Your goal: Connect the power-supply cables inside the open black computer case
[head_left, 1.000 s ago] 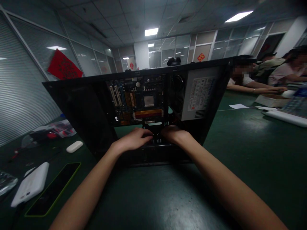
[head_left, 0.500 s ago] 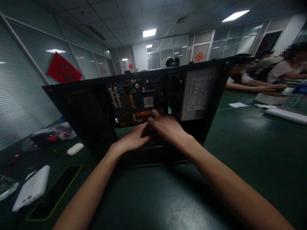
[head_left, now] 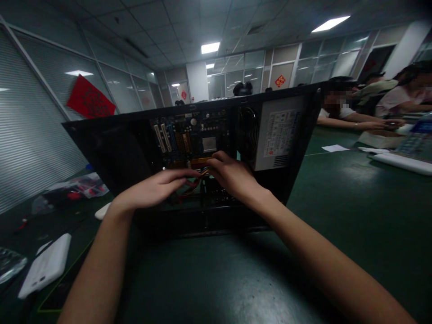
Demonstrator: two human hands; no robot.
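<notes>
My right hand [head_left: 232,174] is closed on the thin red-orange cable bundle [head_left: 191,183], which runs leftward beneath my left hand [head_left: 153,189], held flat and open, inside the black metal computer case [head_left: 111,148].

A dark green tabletop [head_left: 337,216] fills the lower view. At 8 o'clock lie a white slab-shaped device [head_left: 45,265] and, just beside it, a black mat [head_left: 59,290] with a green edge. At 9 o'clock are a small white oval piece [head_left: 100,211] and clear plastic bags [head_left: 81,184]. A red paper decoration [head_left: 90,98] hangs on the glass wall at 10 o'clock. At 2 o'clock, seated people [head_left: 354,114] work; near them lie a paper sheet [head_left: 335,148] and a long white item [head_left: 401,163]
</notes>
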